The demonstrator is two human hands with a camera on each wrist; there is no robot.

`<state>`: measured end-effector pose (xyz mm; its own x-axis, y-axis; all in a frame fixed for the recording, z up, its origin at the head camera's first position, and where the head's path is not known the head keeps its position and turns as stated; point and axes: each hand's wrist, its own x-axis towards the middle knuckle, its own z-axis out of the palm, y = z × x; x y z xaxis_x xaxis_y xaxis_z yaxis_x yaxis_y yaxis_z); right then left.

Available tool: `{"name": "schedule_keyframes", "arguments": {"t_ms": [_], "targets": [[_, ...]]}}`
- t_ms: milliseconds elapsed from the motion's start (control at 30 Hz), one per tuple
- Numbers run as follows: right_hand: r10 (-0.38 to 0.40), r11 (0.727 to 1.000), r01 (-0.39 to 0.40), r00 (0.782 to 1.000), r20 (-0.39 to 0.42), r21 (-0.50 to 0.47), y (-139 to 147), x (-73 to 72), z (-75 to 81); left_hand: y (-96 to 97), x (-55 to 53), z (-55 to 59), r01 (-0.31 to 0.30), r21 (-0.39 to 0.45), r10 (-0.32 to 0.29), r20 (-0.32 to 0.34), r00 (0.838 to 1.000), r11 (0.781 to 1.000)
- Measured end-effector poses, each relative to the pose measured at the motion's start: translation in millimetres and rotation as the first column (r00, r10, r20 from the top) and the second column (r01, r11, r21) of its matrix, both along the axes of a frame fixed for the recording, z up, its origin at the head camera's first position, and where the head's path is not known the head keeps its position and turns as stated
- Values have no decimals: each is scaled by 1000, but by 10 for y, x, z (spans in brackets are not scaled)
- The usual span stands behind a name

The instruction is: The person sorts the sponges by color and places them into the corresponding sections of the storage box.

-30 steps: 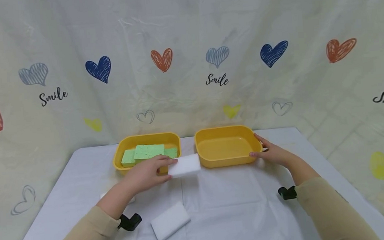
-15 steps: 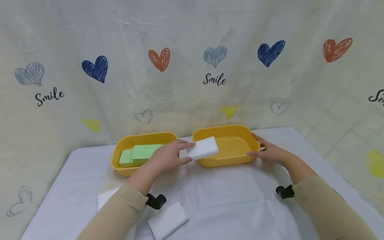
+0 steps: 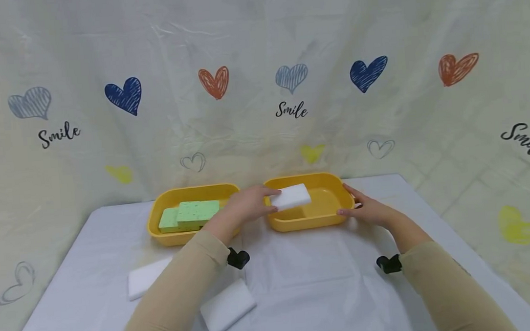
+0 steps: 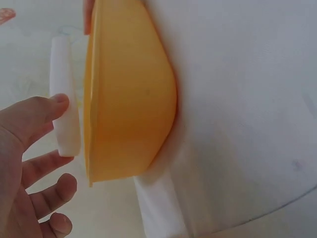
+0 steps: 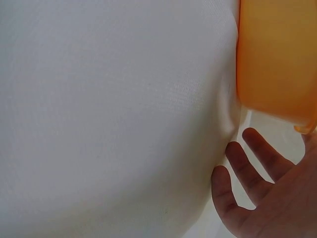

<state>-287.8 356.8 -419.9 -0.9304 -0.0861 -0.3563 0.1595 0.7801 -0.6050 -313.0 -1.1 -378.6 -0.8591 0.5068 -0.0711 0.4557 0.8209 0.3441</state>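
A white sponge block [image 3: 291,197] is pinched between thumb and fingers of my left hand [image 3: 249,203], over the left part of the right-hand yellow tub [image 3: 309,223]. In the left wrist view the sponge [image 4: 65,99] stands apart from the tub's rim, ring and little fingers free of it. My right hand [image 3: 370,210] holds that tub's right end, thumb at the front and index finger along the rim. In the right wrist view its other fingers [image 5: 242,173] spread below the tub [image 5: 277,59], off it. No other thing shows inside this tub.
Left of it stands a second yellow tub [image 3: 173,239] with several green sponges [image 3: 198,213], partly hidden by the left arm. Two more white sponges lie on the white-covered table: one in front [image 3: 228,307], one at left [image 3: 148,279]. A heart-printed sheet [image 3: 253,135] hangs behind.
My left hand has carried the white sponge right and away from me, from the gap between the tubs to over the right tub. The right hand has stayed at the tub's end.
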Motion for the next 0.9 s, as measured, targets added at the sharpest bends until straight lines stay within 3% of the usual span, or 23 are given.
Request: {"name": "schedule_keyframes", "arguments": {"t_ms": [200,367,600,900], "targets": [[-9,1000,9,1000,1,1,4,13,-6,155,-153,-67,-9,-29,9,26,1000,1000],[-22,1000,22,1000,6,-5,0,23,1,237,-210,-122,-28,-38,31,70,997,999],[-10,1000,10,1000,4,-10,-4,34,24,254,-188,-171,-120,-35,124,174,977,992],[-8,1000,8,1000,4,-5,1,37,23,303,-167,-129,-138,-69,148,182,972,988]]}}
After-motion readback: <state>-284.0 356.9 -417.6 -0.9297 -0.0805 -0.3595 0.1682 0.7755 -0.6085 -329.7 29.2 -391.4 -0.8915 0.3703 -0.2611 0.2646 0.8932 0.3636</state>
